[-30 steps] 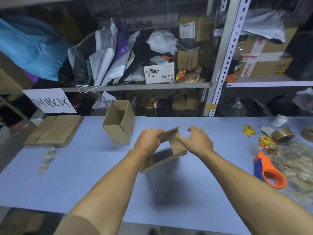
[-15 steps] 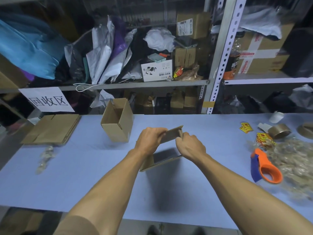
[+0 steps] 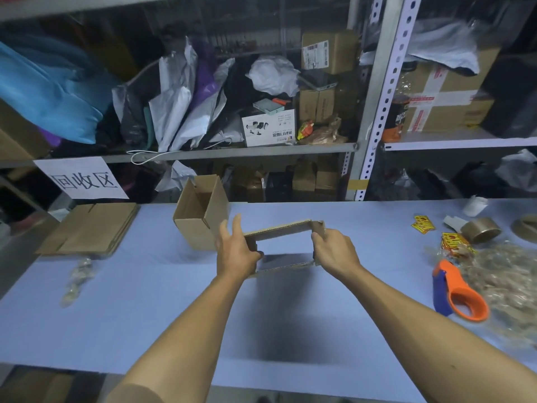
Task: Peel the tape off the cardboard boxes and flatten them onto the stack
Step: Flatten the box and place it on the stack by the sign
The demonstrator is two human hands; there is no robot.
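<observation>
A small brown cardboard box (image 3: 277,229) with open ends hangs above the blue table (image 3: 174,301), and I look straight through it. My left hand (image 3: 236,253) grips its left wall, fingers over the top edge and thumb inside. My right hand (image 3: 334,251) grips its right wall. A second open box (image 3: 200,215) stands upright just behind my left hand. The stack of flattened cardboard (image 3: 90,228) lies at the table's far left.
A white paper sign (image 3: 80,178) hangs above the stack. Crumpled peeled tape (image 3: 77,274) lies left of centre, a larger heap (image 3: 505,274) at the right. An orange tape dispenser (image 3: 456,292), tape rolls (image 3: 481,229) and yellow stickers (image 3: 422,223) sit on the right. Metal shelving (image 3: 374,112) stands behind.
My hands have moved apart along the box. It has gone from tilted and squeezed to a wide open rectangle held level between them.
</observation>
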